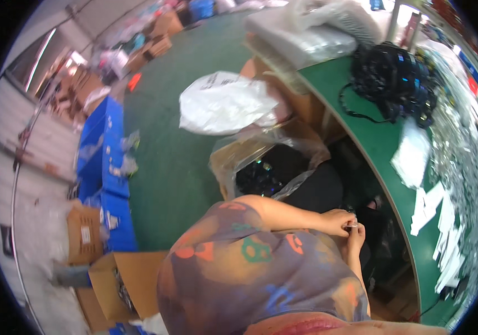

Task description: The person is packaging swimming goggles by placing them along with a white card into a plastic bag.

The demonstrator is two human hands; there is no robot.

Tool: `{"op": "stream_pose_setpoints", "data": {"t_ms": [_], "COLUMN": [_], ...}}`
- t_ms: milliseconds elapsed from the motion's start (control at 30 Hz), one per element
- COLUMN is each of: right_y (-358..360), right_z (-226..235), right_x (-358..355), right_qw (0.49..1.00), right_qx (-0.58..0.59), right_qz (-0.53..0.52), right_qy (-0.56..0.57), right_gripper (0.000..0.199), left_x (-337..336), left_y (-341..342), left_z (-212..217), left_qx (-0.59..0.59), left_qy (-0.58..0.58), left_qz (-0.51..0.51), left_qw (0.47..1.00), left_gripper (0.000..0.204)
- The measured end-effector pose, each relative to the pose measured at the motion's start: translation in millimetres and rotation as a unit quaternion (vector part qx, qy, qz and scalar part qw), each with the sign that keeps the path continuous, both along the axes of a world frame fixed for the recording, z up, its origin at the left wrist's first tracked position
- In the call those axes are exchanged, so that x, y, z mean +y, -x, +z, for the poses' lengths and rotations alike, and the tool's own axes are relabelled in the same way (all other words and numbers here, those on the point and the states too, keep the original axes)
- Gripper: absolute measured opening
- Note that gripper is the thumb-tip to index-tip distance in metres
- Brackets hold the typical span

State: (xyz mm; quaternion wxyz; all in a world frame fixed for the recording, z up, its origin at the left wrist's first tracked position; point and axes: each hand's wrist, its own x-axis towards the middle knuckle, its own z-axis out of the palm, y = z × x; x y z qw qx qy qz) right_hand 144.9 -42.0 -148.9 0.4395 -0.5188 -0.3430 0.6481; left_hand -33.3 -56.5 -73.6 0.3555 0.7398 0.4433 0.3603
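Observation:
My left hand (336, 221) and my right hand (355, 237) meet in front of my body, just short of the green table (372, 149). Both are closed, with fingertips pinched together around a small shiny thing (353, 225). It is too small and too covered by the fingers to name. Close beyond my left forearm stands an open carton lined with clear plastic (222, 162), with glittering black pieces (260, 177) inside.
Along the table lie a bundle of black straps (392, 78), white paper strips (450, 240) and a heap of clear packets (454, 128). A white sack (222, 103) rests beyond the carton. Blue bins (105, 151) and an open cardboard box (136, 279) stand to the left.

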Motion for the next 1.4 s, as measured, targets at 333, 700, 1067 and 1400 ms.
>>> {"op": "stream_pose_setpoints", "data": {"t_ms": [333,700,1067,1400], "right_y": [-8,-4,-11,-6], "right_z": [101,174,80,82], "right_x": [-27,11,-38,-46], "right_qw": [0.767,0.931,0.978,0.98], "right_qx": [-0.496,-0.134,-0.09,-0.08], "right_qz": [0.276,0.252,0.186,0.176], "right_qy": [-0.3,-0.226,-0.004,-0.039], "right_gripper": [0.01,0.036,0.073,0.066], "left_x": [-10,-3,2,-25], "left_y": [9,51,89,17], "left_z": [-15,77,108,121], "left_qx": [0.101,-0.29,-0.113,-0.069], "left_qy": [0.049,0.461,0.165,0.035], "left_qz": [0.046,-0.178,-0.015,-0.043], "left_qw": [0.993,0.819,0.98,0.996], "left_gripper": [0.012,0.024,0.021,0.009]}}
